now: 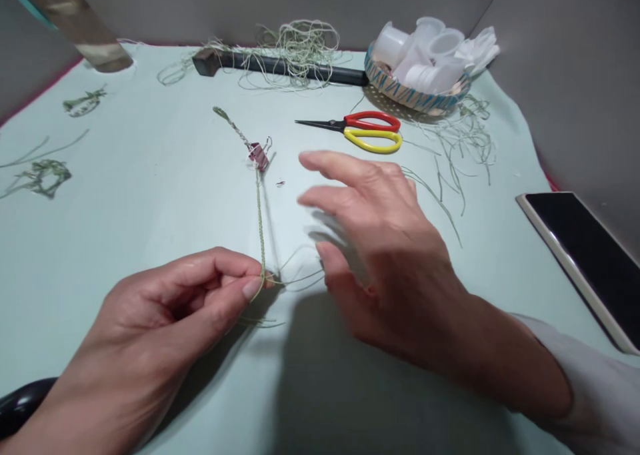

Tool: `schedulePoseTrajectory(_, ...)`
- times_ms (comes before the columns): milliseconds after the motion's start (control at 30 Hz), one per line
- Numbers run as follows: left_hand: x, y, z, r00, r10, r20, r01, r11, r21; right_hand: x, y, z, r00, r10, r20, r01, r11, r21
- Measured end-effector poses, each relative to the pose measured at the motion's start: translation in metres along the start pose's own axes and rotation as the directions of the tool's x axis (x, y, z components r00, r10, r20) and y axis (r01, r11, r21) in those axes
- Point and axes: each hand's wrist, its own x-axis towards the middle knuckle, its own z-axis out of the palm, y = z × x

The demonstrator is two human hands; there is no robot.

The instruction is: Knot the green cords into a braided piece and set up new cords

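A thin green braided cord (pixel 260 221) runs up from my left hand to a dark red binder clip (pixel 259 155) on the table. My left hand (pixel 200 301) pinches the cord's lower end between thumb and forefinger. Loose thread ends (pixel 303 280) spread from that pinch to the right and below. Beyond the clip the cord carries on as a short braid with a green loop (pixel 223 113). My right hand (pixel 375 241) hovers to the right of the cord with its fingers spread. Nothing shows plainly between its fingers, though thread ends reach near its thumb.
Scissors (pixel 350 129) with red and yellow handles lie behind my right hand. A basket (pixel 420 98) of white plastic spools stands at the back, beside a dark bar (pixel 280 66) under tangled thread (pixel 305 45). A phone (pixel 585 255) lies right; small knotted pieces (pixel 47 177) lie left.
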Motion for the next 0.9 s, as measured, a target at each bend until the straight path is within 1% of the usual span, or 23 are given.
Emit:
schedulePoseTrajectory(67,0.001,-0.002,-0.002,1.000,-0.016,0.011,0.016,1.000,0.000,0.000,-0.001,0.001,0.999,-0.044,-0.007,0.044,0.999,0.030)
schedulePoseTrajectory(133,0.001,-0.004,-0.004,0.999,-0.023,0.027,0.023,1.000,-0.016,0.001,-0.001,0.001,0.997,-0.069,0.021,0.065,0.984,0.166)
schedulePoseTrajectory(167,0.001,-0.004,-0.004,0.999,-0.024,0.032,0.025,0.999,-0.027,0.002,-0.001,0.002,0.996,-0.062,0.057,0.046,0.966,0.253)
schedulePoseTrajectory(200,0.000,-0.003,-0.003,0.999,-0.027,0.030,0.028,0.999,-0.036,0.003,-0.001,0.002,0.992,-0.033,0.118,-0.008,0.944,0.331)
schedulePoseTrajectory(233,0.000,-0.003,-0.002,0.999,-0.032,0.024,0.033,0.999,-0.042,0.004,0.000,0.001,0.979,0.011,0.203,-0.092,0.915,0.392)
schedulePoseTrajectory(267,0.000,-0.001,-0.001,0.999,-0.037,0.019,0.038,0.998,-0.045,0.006,0.000,0.001,0.953,0.052,0.298,-0.184,0.881,0.436)
schedulePoseTrajectory(333,-0.001,0.002,0.001,0.999,-0.053,0.004,0.053,0.997,-0.050,0.009,0.000,0.000,0.885,0.114,0.451,-0.351,0.799,0.488)
schedulePoseTrajectory(367,-0.002,0.004,0.003,0.998,-0.056,0.001,0.056,0.997,-0.053,0.010,0.000,0.000,0.858,0.138,0.495,-0.415,0.756,0.506)
schedulePoseTrajectory(433,-0.002,0.006,0.004,0.999,-0.054,0.004,0.054,0.997,-0.051,0.010,-0.001,0.000,0.831,0.168,0.531,-0.492,0.668,0.558)
schedulePoseTrajectory(533,-0.002,0.007,0.005,0.999,-0.031,0.016,0.032,0.999,-0.031,0.010,-0.004,0.001,0.806,0.211,0.553,-0.564,0.556,0.611)
schedulePoseTrajectory(600,-0.001,0.006,0.004,1.000,-0.026,0.009,0.026,0.999,-0.029,0.011,-0.006,0.001,0.778,0.249,0.578,-0.619,0.468,0.631)
schedulePoseTrajectory(667,0.000,0.004,0.002,1.000,-0.006,0.012,0.007,1.000,-0.022,0.012,-0.010,0.001,0.731,0.286,0.620,-0.682,0.357,0.638)
schedulePoseTrajectory(767,0.002,-0.004,-0.004,0.999,0.039,0.008,-0.039,0.997,0.064,0.013,-0.016,0.002,0.647,0.304,0.699,-0.757,0.143,0.638)
schedulePoseTrajectory(833,0.001,-0.010,-0.008,0.994,0.100,-0.048,-0.091,0.984,0.156,0.012,-0.019,0.003,0.629,0.288,0.722,-0.759,0.029,0.650)
schedulePoseTrajectory(900,-0.002,-0.015,-0.011,0.974,0.200,-0.105,-0.171,0.957,0.235,0.010,-0.021,0.004,0.631,0.271,0.727,-0.753,-0.009,0.657)
